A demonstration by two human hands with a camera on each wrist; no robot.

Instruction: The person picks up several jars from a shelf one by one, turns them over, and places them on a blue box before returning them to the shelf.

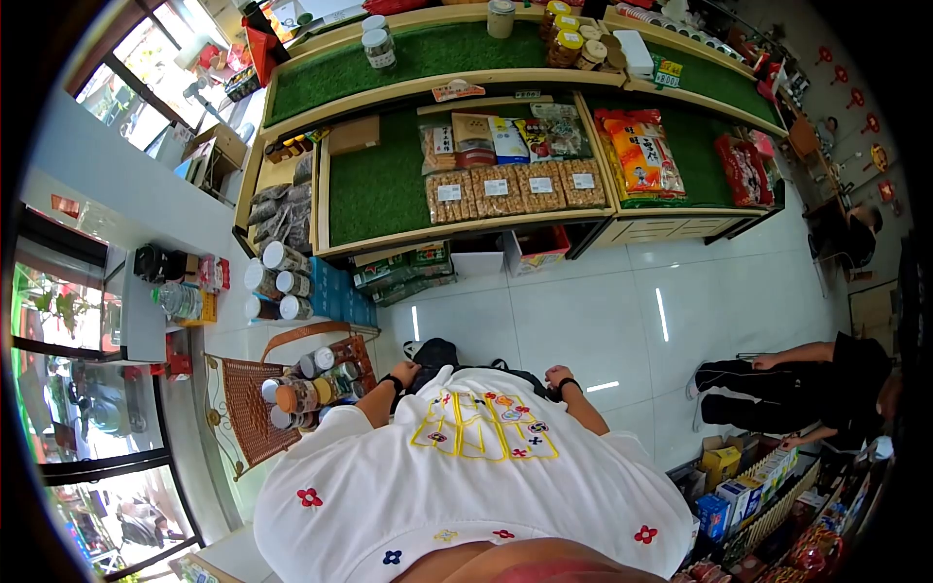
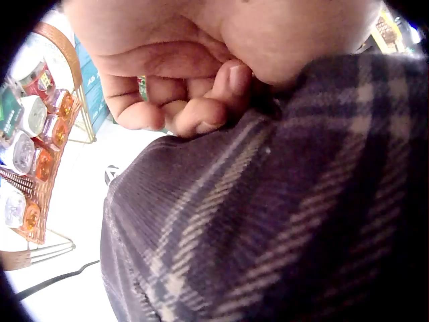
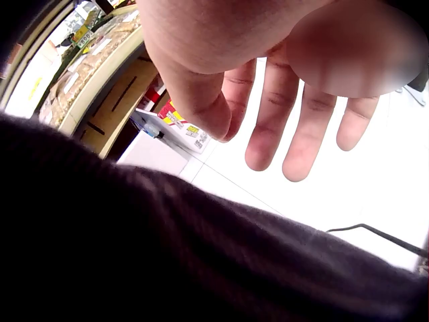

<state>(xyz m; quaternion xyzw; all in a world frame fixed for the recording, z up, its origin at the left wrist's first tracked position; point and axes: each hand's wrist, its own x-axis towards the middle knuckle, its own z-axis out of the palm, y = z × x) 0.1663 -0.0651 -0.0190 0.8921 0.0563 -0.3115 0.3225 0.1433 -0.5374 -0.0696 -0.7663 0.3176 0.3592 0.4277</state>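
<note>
In the head view my left hand [image 1: 404, 372] and right hand [image 1: 558, 375] are held apart, low in front of the white shirt [image 1: 466, 486]. The left wrist view has the left hand [image 2: 188, 74] with its fingers loosely curled and nothing seen in them, close beside dark plaid cloth [image 2: 234, 215]; whether they touch is unclear. Loosely extended and slightly spread, the fingers of the right hand [image 3: 268, 87] hold nothing in the right wrist view, above dark cloth [image 3: 201, 248].
Ahead stands a wooden shelf unit [image 1: 466, 234] with bagged snacks [image 1: 496, 191]. A wicker basket [image 1: 251, 408] holding several jars is at left, near blue boxes [image 1: 340, 291]. Another person [image 1: 792, 379] in dark clothes is at right, beside stacked goods [image 1: 719, 464]. Pale tiles [image 1: 544, 291] cover the floor.
</note>
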